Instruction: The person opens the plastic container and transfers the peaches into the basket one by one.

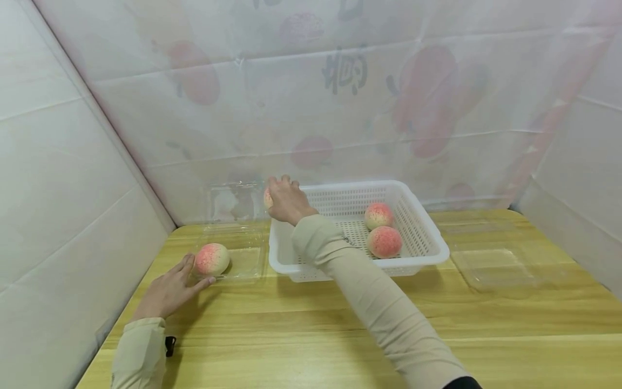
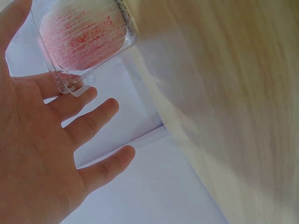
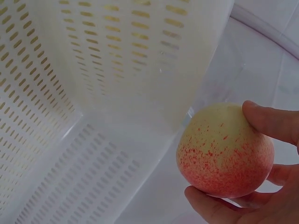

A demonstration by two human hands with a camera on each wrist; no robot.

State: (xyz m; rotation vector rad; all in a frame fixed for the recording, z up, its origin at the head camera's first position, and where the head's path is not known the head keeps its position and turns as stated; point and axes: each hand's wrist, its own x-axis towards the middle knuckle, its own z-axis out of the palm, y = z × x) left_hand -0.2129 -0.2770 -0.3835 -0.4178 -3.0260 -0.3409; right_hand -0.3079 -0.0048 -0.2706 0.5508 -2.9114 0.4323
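Note:
My right hand (image 1: 290, 202) grips a pink-and-cream peach (image 3: 226, 151) between thumb and fingers, over the left rim of a white perforated plastic basket (image 1: 420, 262). Another peach (image 1: 212, 259) sits in the left part of a clear plastic clamshell box (image 1: 250, 270), its lid (image 1: 223, 202) raised at the back. At that box's left front corner is my left hand (image 1: 165, 292), the fingers spread and fairly straight, touching the box wall. Two peaches, a rear one (image 1: 379, 216) and a front one (image 1: 384, 242), lie in the basket's right half.
A second clear plastic box (image 1: 495, 265) stands open to the right of the basket. The wooden table (image 1: 301, 335) is enclosed by a printed sheet (image 1: 272, 108) behind and pale walls at both sides. My right forearm crosses over the basket's front rim.

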